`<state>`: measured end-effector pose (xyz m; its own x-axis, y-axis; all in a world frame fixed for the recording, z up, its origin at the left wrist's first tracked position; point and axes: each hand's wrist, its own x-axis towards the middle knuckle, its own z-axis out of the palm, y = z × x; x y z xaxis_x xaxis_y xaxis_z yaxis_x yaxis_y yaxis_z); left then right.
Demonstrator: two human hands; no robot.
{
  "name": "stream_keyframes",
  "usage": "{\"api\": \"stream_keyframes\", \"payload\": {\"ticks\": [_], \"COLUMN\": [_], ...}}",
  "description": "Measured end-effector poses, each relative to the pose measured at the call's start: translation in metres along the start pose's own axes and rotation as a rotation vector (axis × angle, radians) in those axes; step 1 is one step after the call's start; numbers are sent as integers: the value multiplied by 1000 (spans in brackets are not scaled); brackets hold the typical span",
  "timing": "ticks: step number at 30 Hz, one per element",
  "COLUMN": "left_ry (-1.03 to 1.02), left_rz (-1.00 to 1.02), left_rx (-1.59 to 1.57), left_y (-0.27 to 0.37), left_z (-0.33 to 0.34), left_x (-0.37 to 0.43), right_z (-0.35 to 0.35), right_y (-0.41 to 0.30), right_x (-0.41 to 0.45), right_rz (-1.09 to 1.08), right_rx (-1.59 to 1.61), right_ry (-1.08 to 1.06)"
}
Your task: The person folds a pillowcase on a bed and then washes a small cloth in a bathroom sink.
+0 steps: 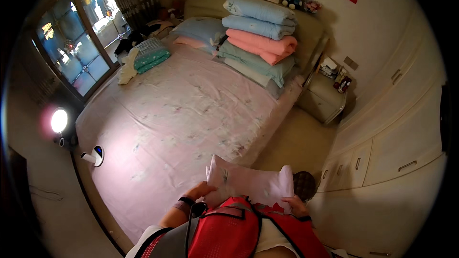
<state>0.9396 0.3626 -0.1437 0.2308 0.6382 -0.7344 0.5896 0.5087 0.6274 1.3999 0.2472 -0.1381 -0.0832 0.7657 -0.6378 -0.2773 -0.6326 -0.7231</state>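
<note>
Close to my body I hold a folded piece of pink floral fabric (pixel 247 181) up by its two sides. My left hand (pixel 201 190) grips its left side, and my right hand (pixel 296 205) grips its lower right side. The fabric sags between two raised upper corners. Part of its lower edge is hidden behind my red vest. Just beyond it spreads a bed (pixel 193 114) covered with a similar pink floral sheet, which shows some creases.
Folded quilts (pixel 260 28) are stacked near the headboard beside a blue pillow (pixel 200 28). A handheld white device (pixel 94 156) lies at the bed's left edge, near a bright lamp (pixel 59 121). A nightstand (pixel 322 95) and white cabinets (pixel 391 150) stand right; a round dark stool (pixel 304 185) is by my right hand.
</note>
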Motion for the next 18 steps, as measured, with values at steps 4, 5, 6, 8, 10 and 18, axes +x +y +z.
{"api": "stream_keyframes", "payload": {"ticks": [4,5,6,8,10,18], "left_ry": [-41,-49,-60,-35,-72,50], "left_rz": [13,9,13,159,107,207], "left_rx": [5,65,54,145,138,204], "left_y": [54,58,64,106,137,186], "left_z": [-17,-17,-18,-28,-37,-76], "left_x": [54,74,94,117,132,200], "right_z": [17,18,19,17,18,-15], "right_y": [-66,-85,-106,-133,-151,-204], "right_x": [20,25,32,46,70,175], "right_rz": [87,90,145,211,213,160], "right_rx": [-148,-159,-310,-451,-349,-185], "right_ry": [111,123,122,141,359,165]}}
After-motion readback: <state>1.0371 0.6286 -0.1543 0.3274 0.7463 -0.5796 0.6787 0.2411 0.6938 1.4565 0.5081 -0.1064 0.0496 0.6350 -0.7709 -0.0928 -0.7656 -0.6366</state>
